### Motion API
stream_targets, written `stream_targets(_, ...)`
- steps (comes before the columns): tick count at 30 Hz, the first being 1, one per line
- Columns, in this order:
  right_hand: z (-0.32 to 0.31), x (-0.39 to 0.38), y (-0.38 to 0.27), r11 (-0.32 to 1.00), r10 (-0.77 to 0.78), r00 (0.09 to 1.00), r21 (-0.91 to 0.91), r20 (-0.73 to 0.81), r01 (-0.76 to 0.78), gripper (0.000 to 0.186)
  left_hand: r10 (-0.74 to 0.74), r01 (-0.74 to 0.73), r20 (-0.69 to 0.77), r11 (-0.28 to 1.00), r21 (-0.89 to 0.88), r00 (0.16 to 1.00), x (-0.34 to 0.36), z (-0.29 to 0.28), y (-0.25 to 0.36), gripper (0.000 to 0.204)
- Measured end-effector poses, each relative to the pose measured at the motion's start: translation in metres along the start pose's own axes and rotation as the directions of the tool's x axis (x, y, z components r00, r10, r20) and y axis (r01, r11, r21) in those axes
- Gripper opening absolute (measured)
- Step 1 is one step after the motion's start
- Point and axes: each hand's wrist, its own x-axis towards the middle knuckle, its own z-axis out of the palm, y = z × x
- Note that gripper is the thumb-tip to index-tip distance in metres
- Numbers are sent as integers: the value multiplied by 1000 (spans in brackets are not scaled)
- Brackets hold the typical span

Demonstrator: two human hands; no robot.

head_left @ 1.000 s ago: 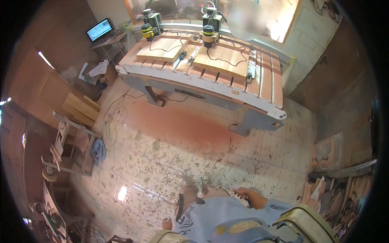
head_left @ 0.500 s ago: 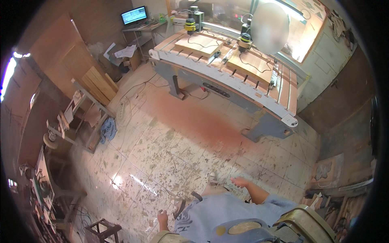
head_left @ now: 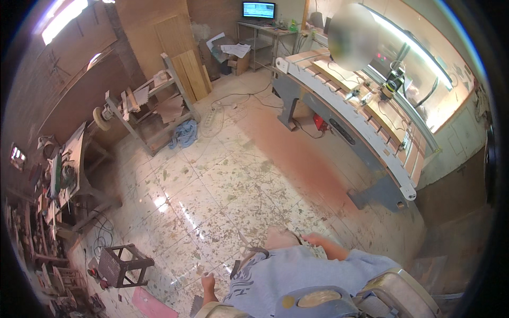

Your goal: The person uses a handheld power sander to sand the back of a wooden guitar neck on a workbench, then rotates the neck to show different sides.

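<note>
View swung left, stool (head_left: 113, 269) now full in sight, left hand (head_left: 208, 279) and right hand (head_left: 314, 239) right of it, seemingly handling nothing, finger spread unclear.

Left hand (head_left: 208, 282) hangs low — dark stool (head_left: 111, 268) on tiled floor (head_left: 177, 183).

The shirt (head_left: 289, 273) is blue-grey, the stool (head_left: 110, 268) brown.

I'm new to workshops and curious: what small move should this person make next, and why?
Perhaps one short, careful step: dark patches mottle the tiled floor, and neither the left hand nor the right hand is touching the machine.
</note>
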Motion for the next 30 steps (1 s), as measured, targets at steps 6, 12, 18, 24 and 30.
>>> stream_targets(6, -31, 77, -100, 971, 51, 996, -236, 76, -32, 74, 108, -91, -126, 987, 134, 986, 25, -10, -33, 54)
stream_targets(12, -21, 155, -174, 952, -28, 997, -303, 73, 49, 72, 26, -32, -41, 989, -142, 999, 41, 1, -16, 54)
stream_targets(18, -22, 206, -239, 879, -209, 970, -411, 126, 243, 70, 32, -31, 19, 999, -21, 999, 100, -15, 41, 50)
stream_targets(24, -29, 209, -326, 907, -288, 939, -262, 190, 331, 73, -2, 1, -9, 990, -143, 1000, 180, -65, 107, 45)
stream_targets(30, -65, 204, -310, 974, -50, 999, -219, 7, 51, 78, 62, -79, -122, 987, -138, 991, 225, -56, 197, 31)
